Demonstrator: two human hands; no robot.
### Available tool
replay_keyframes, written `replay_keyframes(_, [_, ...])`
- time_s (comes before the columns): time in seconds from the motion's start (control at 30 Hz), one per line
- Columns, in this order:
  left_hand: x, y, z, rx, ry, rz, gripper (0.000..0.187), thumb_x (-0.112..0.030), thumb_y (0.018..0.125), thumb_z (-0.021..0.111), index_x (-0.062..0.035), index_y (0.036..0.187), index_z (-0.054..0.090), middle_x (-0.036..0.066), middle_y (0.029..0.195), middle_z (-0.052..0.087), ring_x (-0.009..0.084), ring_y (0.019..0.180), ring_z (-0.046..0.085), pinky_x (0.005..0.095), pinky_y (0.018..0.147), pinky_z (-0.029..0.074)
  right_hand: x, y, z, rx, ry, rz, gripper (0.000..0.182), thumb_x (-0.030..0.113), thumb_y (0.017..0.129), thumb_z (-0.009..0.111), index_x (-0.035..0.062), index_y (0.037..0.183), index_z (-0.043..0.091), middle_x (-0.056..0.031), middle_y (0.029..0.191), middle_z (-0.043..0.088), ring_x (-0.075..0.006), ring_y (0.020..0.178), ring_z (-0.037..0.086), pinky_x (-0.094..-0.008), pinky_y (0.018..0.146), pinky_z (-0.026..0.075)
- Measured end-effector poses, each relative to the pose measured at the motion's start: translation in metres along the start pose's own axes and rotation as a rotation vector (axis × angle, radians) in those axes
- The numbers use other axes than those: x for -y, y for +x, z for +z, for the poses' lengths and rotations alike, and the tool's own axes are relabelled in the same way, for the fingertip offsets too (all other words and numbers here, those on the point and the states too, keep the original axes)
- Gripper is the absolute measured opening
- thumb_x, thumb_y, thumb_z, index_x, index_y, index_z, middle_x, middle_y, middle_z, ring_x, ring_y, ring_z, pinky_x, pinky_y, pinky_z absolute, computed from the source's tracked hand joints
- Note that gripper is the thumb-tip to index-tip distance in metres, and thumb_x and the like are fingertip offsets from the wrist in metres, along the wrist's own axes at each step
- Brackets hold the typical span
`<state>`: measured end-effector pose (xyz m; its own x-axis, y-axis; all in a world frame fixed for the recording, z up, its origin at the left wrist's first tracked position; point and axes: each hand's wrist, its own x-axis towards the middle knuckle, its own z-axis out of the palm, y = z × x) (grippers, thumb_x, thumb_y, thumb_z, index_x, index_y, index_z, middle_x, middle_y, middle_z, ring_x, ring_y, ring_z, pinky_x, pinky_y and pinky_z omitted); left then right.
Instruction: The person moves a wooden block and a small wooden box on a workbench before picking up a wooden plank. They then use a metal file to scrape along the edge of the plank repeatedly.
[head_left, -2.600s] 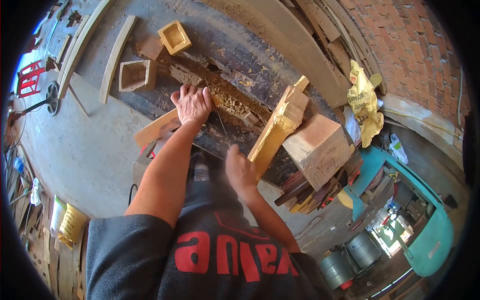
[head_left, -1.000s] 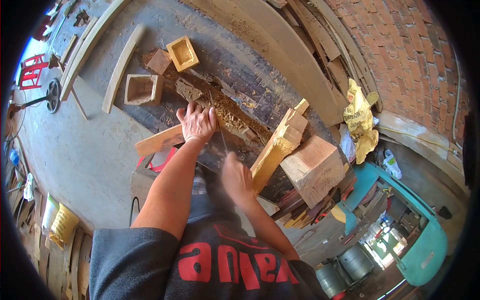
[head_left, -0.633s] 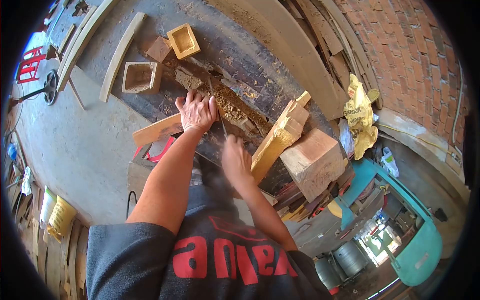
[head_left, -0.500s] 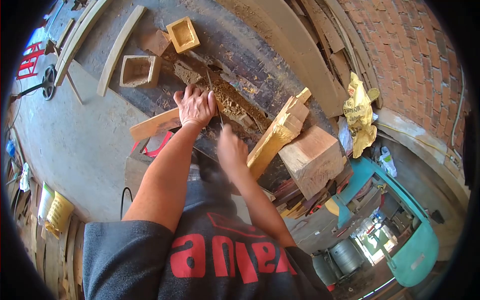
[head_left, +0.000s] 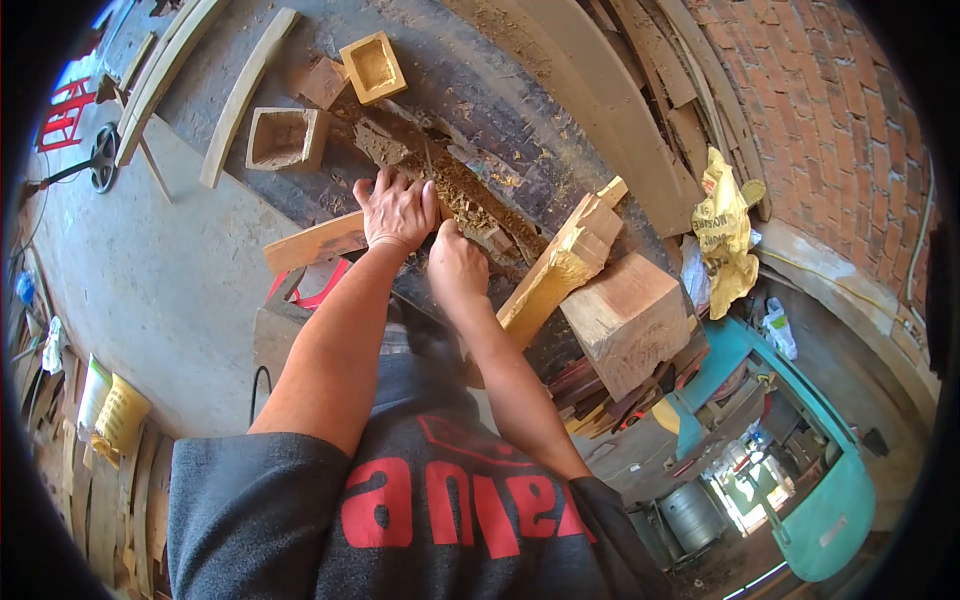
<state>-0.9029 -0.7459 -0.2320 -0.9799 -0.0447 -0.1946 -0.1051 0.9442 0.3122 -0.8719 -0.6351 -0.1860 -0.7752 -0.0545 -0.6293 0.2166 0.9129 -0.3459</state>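
A reddish-brown wooden board (head_left: 318,242) lies across the near edge of the worn workbench (head_left: 470,75). My left hand (head_left: 400,212) presses down on it, fingers bent over its far side and thumb along the right. Close beside it, my right hand (head_left: 458,265) is closed around the handle end of what looks like a thin-bladed saw (head_left: 428,158). The blade points away from me past the board's right end; my fingers hide the handle. Wood chips (head_left: 468,205) fill a rough hollow in the bench just beyond my hands.
Two hollowed wooden blocks, one pale (head_left: 285,140) and one yellowish (head_left: 373,68), sit on the far left of the bench. To the right are a yellow-coated timber piece (head_left: 555,265) and a large wood block (head_left: 625,320). Long planks (head_left: 600,110) lie beside the brick wall (head_left: 830,130).
My right hand has moved forward, away from my body, up close to the board, with the saw. My left hand stays pressed on the board. The view has shifted slightly.
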Motion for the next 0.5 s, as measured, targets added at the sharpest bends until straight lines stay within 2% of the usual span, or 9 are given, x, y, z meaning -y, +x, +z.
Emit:
replay_keyframes(0.03, [-0.001, 0.000, 0.000, -0.019, 0.001, 0.007, 0.033, -0.034, 0.095, 0.046, -0.0169, 0.087, 0.073, 0.003, 0.092, 0.068, 0.0217, 0.114, 0.050, 0.0548, 0.096, 0.027, -0.001, -0.013, -0.004, -0.002, 0.002, 0.007, 0.014, 0.012, 0.094, 0.044, -0.0007, 0.100, 0.046, -0.0310, 0.082, 0.066, -0.0470, 0.081, 0.067, -0.0560, 0.075, 0.052])
replay_keyframes(0.1, [-0.002, 0.003, -0.002, -0.004, -0.005, 0.008, 0.033, -0.034, 0.095, 0.046, -0.0168, 0.088, 0.073, 0.003, 0.093, 0.068, 0.0217, 0.114, 0.050, 0.0548, 0.096, 0.027, -0.005, -0.050, -0.016, 0.066, -0.074, -0.001, 0.012, 0.011, 0.096, 0.042, 0.0005, 0.100, 0.047, -0.0263, 0.080, 0.068, -0.0396, 0.080, 0.070, -0.0493, 0.070, 0.056])
replay_keyframes(0.23, [0.000, 0.001, 0.003, 0.005, 0.001, 0.003, 0.034, -0.034, 0.095, 0.045, -0.0165, 0.089, 0.073, 0.003, 0.094, 0.068, 0.0218, 0.114, 0.050, 0.0546, 0.097, 0.026, -0.007, -0.066, -0.015, 0.120, -0.156, 0.039, 0.012, 0.010, 0.095, 0.042, 0.0005, 0.100, 0.048, -0.0253, 0.078, 0.068, -0.0394, 0.078, 0.070, -0.0488, 0.070, 0.057])
replay_keyframes(0.3, [-0.002, 0.002, 0.000, 0.020, 0.001, -0.004, 0.034, -0.034, 0.095, 0.045, -0.0161, 0.089, 0.073, 0.003, 0.095, 0.068, 0.0219, 0.114, 0.050, 0.0546, 0.097, 0.026, -0.006, -0.026, 0.000, -0.064, -0.085, -0.039, 0.011, 0.010, 0.095, 0.044, 0.0009, 0.099, 0.048, -0.0258, 0.075, 0.068, -0.0397, 0.075, 0.070, -0.0488, 0.069, 0.057])
replay_keyframes(0.4, [0.001, 0.000, 0.002, 0.010, -0.008, -0.010, 0.035, -0.035, 0.095, 0.045, -0.0149, 0.089, 0.073, 0.004, 0.095, 0.068, 0.0220, 0.115, 0.049, 0.0544, 0.097, 0.026, -0.006, 0.001, 0.007, -0.072, -0.101, -0.066, 0.011, 0.011, 0.094, 0.044, 0.0013, 0.098, 0.048, -0.0255, 0.075, 0.068, -0.0398, 0.073, 0.070, -0.0487, 0.068, 0.057])
replay_keyframes(0.5, [-0.002, 0.003, 0.000, 0.000, -0.011, 0.001, 0.036, -0.035, 0.095, 0.045, -0.0137, 0.090, 0.074, 0.004, 0.095, 0.068, 0.0222, 0.115, 0.049, 0.0538, 0.097, 0.026, -0.011, -0.057, -0.012, -0.010, -0.086, -0.028, 0.012, 0.010, 0.095, 0.042, 0.0009, 0.097, 0.049, -0.0245, 0.076, 0.068, -0.0392, 0.074, 0.070, -0.0472, 0.069, 0.057])
